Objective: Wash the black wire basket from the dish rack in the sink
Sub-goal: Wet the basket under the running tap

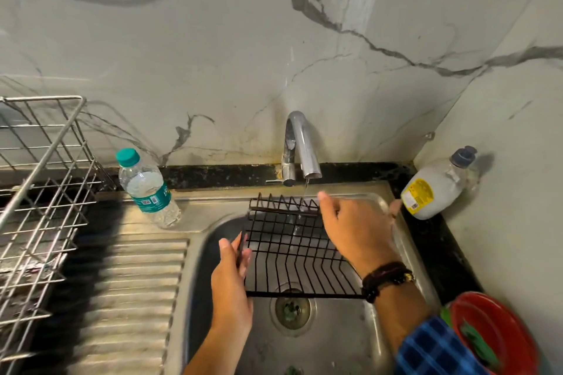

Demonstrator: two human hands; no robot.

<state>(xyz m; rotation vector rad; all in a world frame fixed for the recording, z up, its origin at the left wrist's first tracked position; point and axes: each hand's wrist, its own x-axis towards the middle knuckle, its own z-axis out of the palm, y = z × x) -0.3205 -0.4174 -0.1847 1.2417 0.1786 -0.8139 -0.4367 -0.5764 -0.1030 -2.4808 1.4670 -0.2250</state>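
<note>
Two hands: left (230,275) grips basket (289,248), right (355,230) splayed.

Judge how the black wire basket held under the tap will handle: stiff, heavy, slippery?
Probably stiff: the black wire basket holds its shape with the left hand gripping one edge. Likely light, being open thin wire. Possibly slippery where tap water wets it.
</note>
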